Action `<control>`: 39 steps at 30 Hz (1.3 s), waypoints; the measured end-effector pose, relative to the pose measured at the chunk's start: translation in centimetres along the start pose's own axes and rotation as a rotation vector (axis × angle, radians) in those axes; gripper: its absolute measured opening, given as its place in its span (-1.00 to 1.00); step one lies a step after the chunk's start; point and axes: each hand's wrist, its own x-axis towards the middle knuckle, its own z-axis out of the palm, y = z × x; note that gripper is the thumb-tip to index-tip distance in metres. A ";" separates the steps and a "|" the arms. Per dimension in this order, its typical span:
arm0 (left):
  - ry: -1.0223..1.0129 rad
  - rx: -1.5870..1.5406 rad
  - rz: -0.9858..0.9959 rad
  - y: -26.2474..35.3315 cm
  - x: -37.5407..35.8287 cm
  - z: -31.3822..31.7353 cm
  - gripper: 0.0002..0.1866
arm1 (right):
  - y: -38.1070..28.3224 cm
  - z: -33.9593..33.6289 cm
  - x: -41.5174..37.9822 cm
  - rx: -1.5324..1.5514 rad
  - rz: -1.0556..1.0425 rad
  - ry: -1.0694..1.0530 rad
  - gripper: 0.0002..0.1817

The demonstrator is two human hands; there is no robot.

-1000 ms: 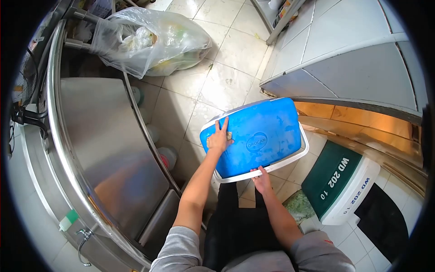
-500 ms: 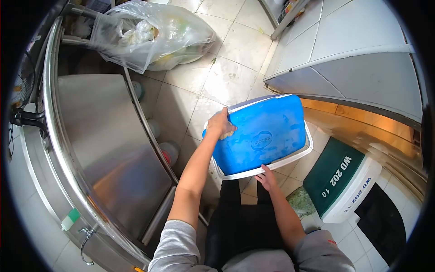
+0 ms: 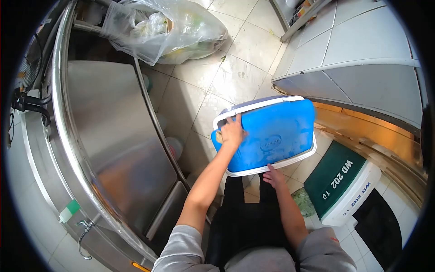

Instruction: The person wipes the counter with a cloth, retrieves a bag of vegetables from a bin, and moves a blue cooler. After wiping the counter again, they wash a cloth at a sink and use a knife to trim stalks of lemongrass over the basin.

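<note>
A blue lid with raised lettering lies tilted over a container with a white rim. My left hand is at the lid's left end, its fingers over the edge beside the rim and a small yellowish thing under the palm. What the fingertips grip is partly hidden. My right hand holds the near white rim, thumb up against it and fingers below. Inside the container nothing can be made out.
A clear plastic bag lies on the tiled floor ahead. Along the left runs a steel counter with a tap. At right stand a green-lidded white box and a tiled counter.
The blue lid has shifted right against the container, and more of the far-left white rim shows. My left hand has moved with it, its fingers now higher. The view has shifted slightly.
</note>
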 end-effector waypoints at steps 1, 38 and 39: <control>0.065 0.016 -0.056 -0.7 1.6 0.8 -0.06 | -1.3 1.5 -2.7 -0.205 0.023 0.085 -0.48; 0.088 0.394 0.067 -1.1 4.2 6.1 -0.04 | 1.5 1.8 6.2 0.666 -0.026 0.026 -0.20; 0.084 0.396 0.053 -1.1 4.2 6.5 -0.04 | 1.9 2.3 5.3 0.682 -0.024 0.028 -0.20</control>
